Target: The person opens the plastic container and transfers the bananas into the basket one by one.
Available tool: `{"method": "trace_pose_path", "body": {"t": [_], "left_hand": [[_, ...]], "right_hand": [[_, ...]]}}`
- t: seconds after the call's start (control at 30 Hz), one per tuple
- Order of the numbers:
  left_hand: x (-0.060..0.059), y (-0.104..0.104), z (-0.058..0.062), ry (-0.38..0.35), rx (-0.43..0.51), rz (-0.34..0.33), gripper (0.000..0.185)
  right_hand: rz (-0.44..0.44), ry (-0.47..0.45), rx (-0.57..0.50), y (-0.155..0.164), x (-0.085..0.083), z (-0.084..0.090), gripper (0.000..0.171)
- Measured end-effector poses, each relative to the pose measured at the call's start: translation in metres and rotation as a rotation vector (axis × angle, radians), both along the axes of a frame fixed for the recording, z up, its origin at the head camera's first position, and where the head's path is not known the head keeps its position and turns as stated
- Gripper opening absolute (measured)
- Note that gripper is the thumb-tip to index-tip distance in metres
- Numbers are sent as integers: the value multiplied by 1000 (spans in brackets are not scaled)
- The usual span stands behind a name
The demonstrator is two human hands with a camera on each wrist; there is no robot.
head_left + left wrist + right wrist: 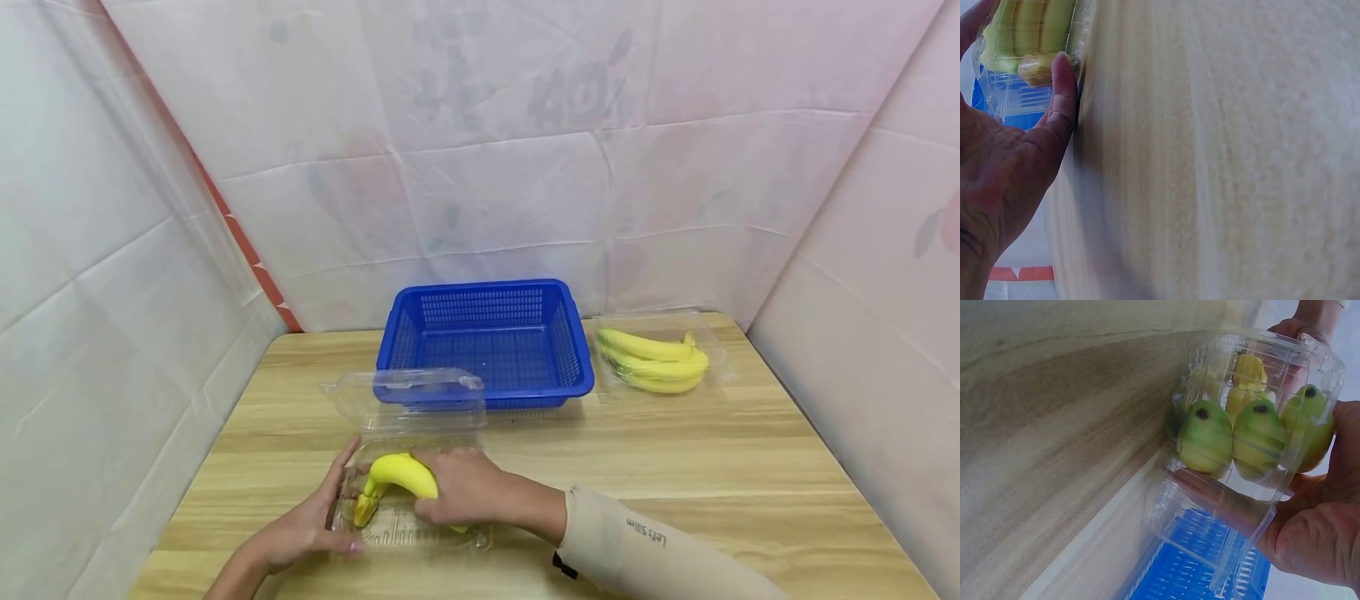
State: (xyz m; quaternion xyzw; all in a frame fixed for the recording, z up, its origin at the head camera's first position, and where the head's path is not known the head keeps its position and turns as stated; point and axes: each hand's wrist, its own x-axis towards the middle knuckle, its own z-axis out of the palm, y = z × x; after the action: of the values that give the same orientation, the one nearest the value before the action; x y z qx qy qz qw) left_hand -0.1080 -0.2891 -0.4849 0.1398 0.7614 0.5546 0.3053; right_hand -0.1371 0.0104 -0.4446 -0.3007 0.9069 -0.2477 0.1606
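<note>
A clear plastic clamshell container [408,533] lies near the front of the table with its hinged lid [420,417] raised at the back. Inside it is a bunch of yellow bananas [405,473], stem end to the left. My right hand [468,490] grips the bunch at its right end; in the right wrist view, three greenish tips with dark ends show beside the fingers. At the container's left end, my left hand [303,521] holds it, thumb at the front and fingers behind. The left wrist view shows that thumb against the clear wall.
A blue plastic basket [483,332] stands at the back middle, its front left corner seen through the raised lid. At the back right, another clear container [716,350] holds bananas [660,362]. White sheeting surrounds the wooden table [675,467] on three sides.
</note>
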Motion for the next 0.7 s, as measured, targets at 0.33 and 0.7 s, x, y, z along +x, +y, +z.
{"method": "trace_pose_path", "body": {"t": [0.33,0.7], "left_hand": [[-2,4,2,19,-29,1,135],[0,2,2,32,-48,11,138]], "right_hand": [[-33,-43,-47,2,-4,-5,73],[-45,16,-117,-2,-6,-7,39]]}}
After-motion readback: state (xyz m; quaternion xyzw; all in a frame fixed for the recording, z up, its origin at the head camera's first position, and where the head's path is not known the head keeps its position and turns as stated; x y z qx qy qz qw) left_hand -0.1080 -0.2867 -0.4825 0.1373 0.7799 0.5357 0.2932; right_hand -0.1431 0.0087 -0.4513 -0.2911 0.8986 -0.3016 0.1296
